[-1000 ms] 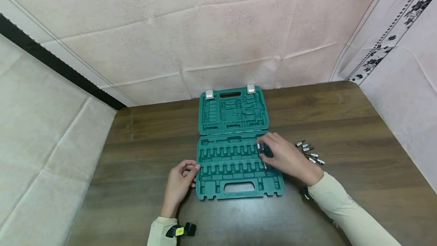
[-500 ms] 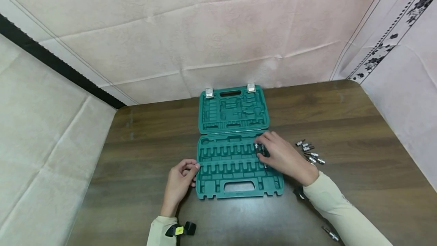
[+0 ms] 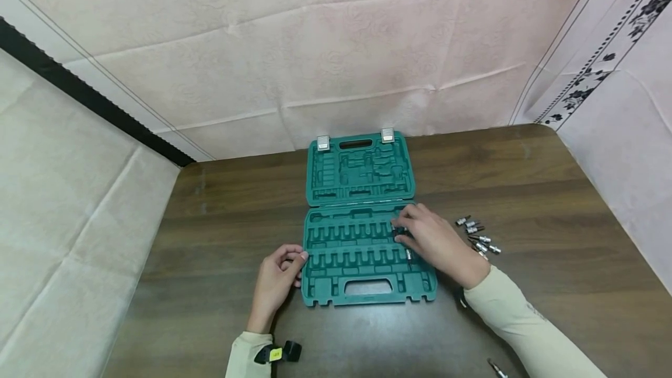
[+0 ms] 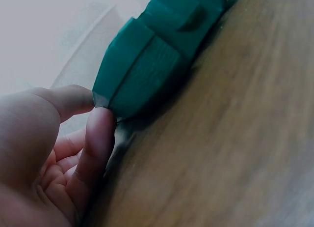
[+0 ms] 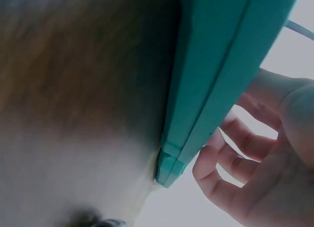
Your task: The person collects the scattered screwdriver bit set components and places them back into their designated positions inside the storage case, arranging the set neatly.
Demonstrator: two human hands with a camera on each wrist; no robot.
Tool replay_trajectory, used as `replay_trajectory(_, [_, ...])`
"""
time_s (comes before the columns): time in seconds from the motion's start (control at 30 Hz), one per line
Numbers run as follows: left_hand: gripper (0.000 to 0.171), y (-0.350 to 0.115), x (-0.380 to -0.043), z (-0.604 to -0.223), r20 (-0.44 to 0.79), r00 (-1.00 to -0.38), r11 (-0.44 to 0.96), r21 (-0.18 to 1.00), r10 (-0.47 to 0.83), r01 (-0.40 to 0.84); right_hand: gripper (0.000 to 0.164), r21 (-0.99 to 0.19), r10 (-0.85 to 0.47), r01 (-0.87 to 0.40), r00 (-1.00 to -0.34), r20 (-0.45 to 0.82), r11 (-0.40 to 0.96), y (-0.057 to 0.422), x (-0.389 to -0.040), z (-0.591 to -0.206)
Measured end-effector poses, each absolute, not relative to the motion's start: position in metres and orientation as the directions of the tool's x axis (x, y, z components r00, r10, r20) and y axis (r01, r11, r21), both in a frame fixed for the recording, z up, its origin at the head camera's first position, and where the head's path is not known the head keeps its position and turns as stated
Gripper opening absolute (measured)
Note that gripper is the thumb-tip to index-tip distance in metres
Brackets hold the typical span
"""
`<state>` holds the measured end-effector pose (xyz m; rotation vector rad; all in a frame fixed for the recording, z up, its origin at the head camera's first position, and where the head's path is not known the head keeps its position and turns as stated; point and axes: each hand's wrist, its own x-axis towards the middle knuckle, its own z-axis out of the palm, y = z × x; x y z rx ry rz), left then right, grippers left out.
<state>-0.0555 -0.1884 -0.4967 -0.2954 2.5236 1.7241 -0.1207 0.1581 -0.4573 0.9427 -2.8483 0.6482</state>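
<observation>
Lone socket: slim silver metal bit socket (image 3: pixel 497 368) on the brown wood-grain table (image 3: pixel 210 284), cut by the near frame edge, well apart from the others; no reason shows for the gap.
Left wrist unit: black strapped block with yellow label (image 3: pixel 276 355), over the pale green sleeve.
Left hand: left hand (image 3: pixel 277 280) pinches the case's left edge, thumb and index closed on it, other fingers curled under. Reads as steadying, so the case won't slide.
Case base: teal moulded-plastic tool case (image 3: pixel 370 300), flat on the table, slots facing up; gives both hands access.
Seated bit: short silver-and-dark bit (image 3: pixel 409 255) in a slot on the right side, near the right hand's thumb.
Right hand: right hand (image 3: pixel 440 244) over the base's right side, thumb and fingers curled about a small dark-and-silver metal piece (image 3: pixel 401 231). Looks like a pinch right at the slots; fingertips hide most of it, so can't tell if it's seated.
Loose cluster: silver metal bit sockets (image 3: pixel 480 239) on the table, right of the case; probably there for short right-hand reach.
Lid: teal lid (image 3: pixel 336 169) hinged fully back, out of the way; two silver latches (image 3: pixel 322 143) at its far edge.
Backdrop: cream patterned fabric (image 3: pixel 336 45) behind.
</observation>
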Motion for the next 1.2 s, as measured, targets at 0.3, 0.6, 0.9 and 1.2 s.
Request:
replay_trajectory(0.3, [0.019,-0.186,-0.055,-0.498,-0.157,-0.98,0.35,0.917,-0.121,-0.191,0.021,-0.29,-0.577,-0.614,-0.789,0.21,0.734,0.156,-0.125,-0.455])
replay_trajectory(0.6, [0.019,-0.186,-0.055,-0.499,-0.155,-0.98,0.345,0.919,-0.124,-0.189,0.035,-0.424,-0.553,-0.569,-0.815,0.174,0.705,0.181,-0.107,-0.454])
replay_trajectory(0.9, [0.018,-0.188,-0.056,-0.498,-0.146,-0.982,0.376,0.909,-0.119,-0.181,0.031,-0.54,-0.556,-0.553,-0.812,0.179,0.634,0.216,-0.072,-0.441])
replay_trajectory(1.2, [0.021,-0.186,-0.056,-0.497,-0.157,-0.979,0.355,0.914,-0.132,-0.195,0.036,-0.614,-0.744,-0.697,-0.618,0.253,0.371,0.243,-0.03,-0.455])
